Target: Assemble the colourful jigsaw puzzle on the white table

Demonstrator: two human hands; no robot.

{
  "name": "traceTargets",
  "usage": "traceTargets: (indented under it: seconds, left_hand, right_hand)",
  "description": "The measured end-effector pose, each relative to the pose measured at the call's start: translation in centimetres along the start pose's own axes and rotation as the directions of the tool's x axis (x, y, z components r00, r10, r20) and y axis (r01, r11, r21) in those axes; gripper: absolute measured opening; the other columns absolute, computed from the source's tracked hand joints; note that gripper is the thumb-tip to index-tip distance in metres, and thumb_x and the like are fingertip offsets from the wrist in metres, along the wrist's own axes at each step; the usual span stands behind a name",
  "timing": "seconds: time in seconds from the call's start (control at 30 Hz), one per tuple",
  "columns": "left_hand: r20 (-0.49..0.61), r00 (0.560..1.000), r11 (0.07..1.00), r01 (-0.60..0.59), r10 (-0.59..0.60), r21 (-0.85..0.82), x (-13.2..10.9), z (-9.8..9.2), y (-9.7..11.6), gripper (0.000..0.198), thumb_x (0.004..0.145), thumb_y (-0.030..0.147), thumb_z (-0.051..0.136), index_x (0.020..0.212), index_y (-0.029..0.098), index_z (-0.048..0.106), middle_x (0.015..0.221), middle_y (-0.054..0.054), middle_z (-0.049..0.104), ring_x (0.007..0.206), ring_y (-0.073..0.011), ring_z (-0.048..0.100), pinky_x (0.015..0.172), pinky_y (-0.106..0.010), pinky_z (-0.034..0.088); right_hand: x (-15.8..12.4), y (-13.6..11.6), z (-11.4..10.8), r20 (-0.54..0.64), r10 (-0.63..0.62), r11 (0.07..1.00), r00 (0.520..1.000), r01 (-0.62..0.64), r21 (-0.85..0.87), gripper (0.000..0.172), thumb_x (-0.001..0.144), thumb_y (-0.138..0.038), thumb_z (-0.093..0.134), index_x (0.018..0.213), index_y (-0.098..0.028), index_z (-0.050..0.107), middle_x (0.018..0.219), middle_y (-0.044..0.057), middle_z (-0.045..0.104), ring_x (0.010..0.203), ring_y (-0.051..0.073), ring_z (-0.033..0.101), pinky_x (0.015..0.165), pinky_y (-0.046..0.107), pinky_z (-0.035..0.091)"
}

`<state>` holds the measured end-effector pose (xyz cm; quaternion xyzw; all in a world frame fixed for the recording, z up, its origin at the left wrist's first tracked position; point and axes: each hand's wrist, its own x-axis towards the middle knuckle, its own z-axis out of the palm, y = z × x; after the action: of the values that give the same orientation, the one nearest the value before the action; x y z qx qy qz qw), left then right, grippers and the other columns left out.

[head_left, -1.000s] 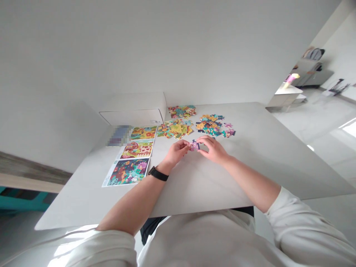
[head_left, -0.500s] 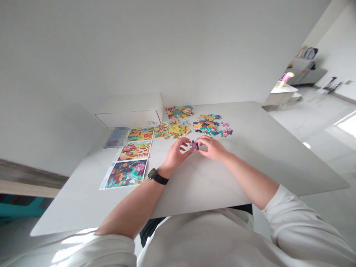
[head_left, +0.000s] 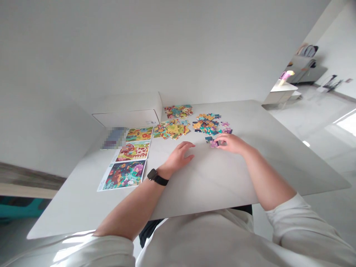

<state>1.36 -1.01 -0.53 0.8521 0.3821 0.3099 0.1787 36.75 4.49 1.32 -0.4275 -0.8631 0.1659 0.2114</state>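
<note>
My right hand point(head_left: 231, 143) rests on the white table point(head_left: 211, 178), its fingertips pinching a small pink and teal puzzle piece point(head_left: 213, 142) flat against the surface. Just beyond it lies a pile of orange, teal and pink puzzle pieces point(head_left: 209, 125). My left hand point(head_left: 179, 155), with a black watch on the wrist, lies on the table with fingers stretched out and nothing in it. Two more piles of puzzle pieces sit further back: a yellow-green pile point(head_left: 172, 129) and a red-teal pile point(head_left: 178, 110).
A printed sheet with three picture guides point(head_left: 128, 158) lies at the left of the table. A white box point(head_left: 128, 109) stands at the back against the wall. Another table and shelves stand far off at the right.
Both hands held the pink piece together in mid-table. My right hand has carried it right and set it down near the orange-teal pile; my left hand let go and flattened.
</note>
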Motion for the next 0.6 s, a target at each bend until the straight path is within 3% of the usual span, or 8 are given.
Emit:
traceTargets:
  seconds: [0.17,0.3,0.47,0.6]
  left_hand:
    - [0.116,0.993,0.984,-0.053,0.033,0.169,1.1,-0.4,0.3,0.048,0.097,0.029,0.072,0.144,0.027,0.064,0.158,-0.015,0.057,0.146,-0.0346,0.057,0.125,-0.057,0.046]
    - [0.217,0.976,0.97,-0.072,0.021,0.233,3.3,-0.1,1.1,0.056,0.097,0.038,0.075,0.15,0.029,0.063,0.165,-0.016,0.052,0.149,-0.0389,0.054,0.124,-0.061,0.044]
    - [0.273,0.962,0.97,-0.072,0.006,0.233,5.8,2.3,2.0,0.056,0.099,0.048,0.072,0.152,0.031,0.063,0.169,-0.013,0.05,0.154,-0.0401,0.049,0.127,-0.063,0.04]
    - [0.227,0.974,0.971,-0.04,-0.015,0.236,6.2,4.2,2.1,0.052,0.103,0.045,0.066,0.152,0.029,0.064,0.166,-0.011,0.055,0.154,-0.0368,0.05,0.129,-0.058,0.039]
  right_hand:
    - [0.3,-0.3,0.5,0.052,-0.06,0.997,0.997,0.062,-0.049,0.03,0.087,-0.022,0.077,0.116,-0.026,0.084,0.12,0.009,0.078,0.105,0.027,0.073,0.095,0.04,0.059]
    - [0.5,-0.7,0.5,0.063,-0.096,0.994,0.993,0.099,-0.05,0.031,0.087,-0.02,0.077,0.115,-0.028,0.085,0.114,0.008,0.079,0.109,0.028,0.073,0.098,0.042,0.058]
    - [0.5,-0.8,0.9,0.054,-0.098,0.994,0.994,0.101,-0.044,0.032,0.086,-0.014,0.075,0.114,-0.028,0.085,0.113,0.008,0.079,0.109,0.028,0.074,0.096,0.041,0.059]
    - [0.5,-1.0,1.1,0.052,-0.084,0.996,0.995,0.086,-0.036,0.03,0.086,-0.014,0.077,0.112,-0.027,0.084,0.114,0.008,0.079,0.106,0.027,0.074,0.094,0.04,0.06]
